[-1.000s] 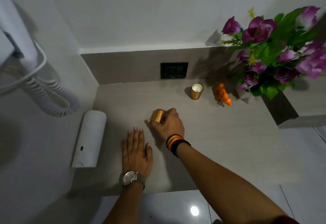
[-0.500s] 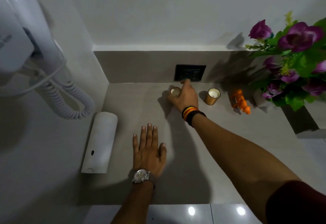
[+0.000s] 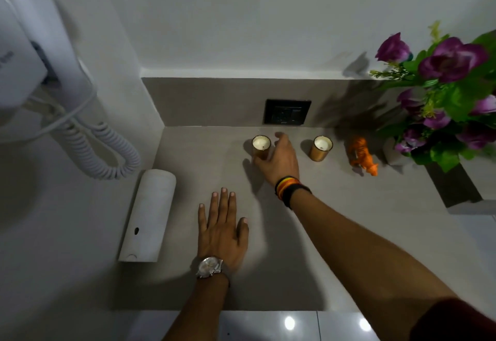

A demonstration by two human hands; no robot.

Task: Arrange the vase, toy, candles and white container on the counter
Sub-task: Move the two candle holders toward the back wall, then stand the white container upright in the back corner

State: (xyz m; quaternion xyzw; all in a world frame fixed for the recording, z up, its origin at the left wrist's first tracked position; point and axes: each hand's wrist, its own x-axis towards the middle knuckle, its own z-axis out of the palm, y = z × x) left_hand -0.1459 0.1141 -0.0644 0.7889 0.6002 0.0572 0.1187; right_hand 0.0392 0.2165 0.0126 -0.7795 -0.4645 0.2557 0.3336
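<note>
Half a second ago the right hand (image 3: 279,162) covered the left gold candle (image 3: 261,146) from above, and a second ago it was still gripping that candle lying on its side near the middle of the counter (image 3: 362,222); now the candle stands upright near the back edge with its white wax showing, and the hand has drawn back slightly towards the person. The right arm reaches diagonally across the counter from the lower right, with striped and black bands at the wrist, the palm turned down. Its fingers are loosely spread and half open: the thumb lies against the lower side of the candle cup, while the blurred forefinger hovers just right of the rim, so the grip looks slackened rather than closed. The left hand (image 3: 221,230) lies in the same spot as before, flat on the counter with its fingers straight and close together, holding nothing, a silver wristwatch (image 3: 209,267) on the wrist. The second gold candle (image 3: 321,148) stands upright to the right of the first, level with it and clear of the hand. Further right is the orange toy animal (image 3: 362,156), and just beyond it the pale vase (image 3: 391,152) under purple flowers (image 3: 451,93). The white container (image 3: 148,216) lies on its side at the counter's left edge, well apart from both hands. A black wall socket (image 3: 287,112) sits in the backsplash above the candles.
</note>
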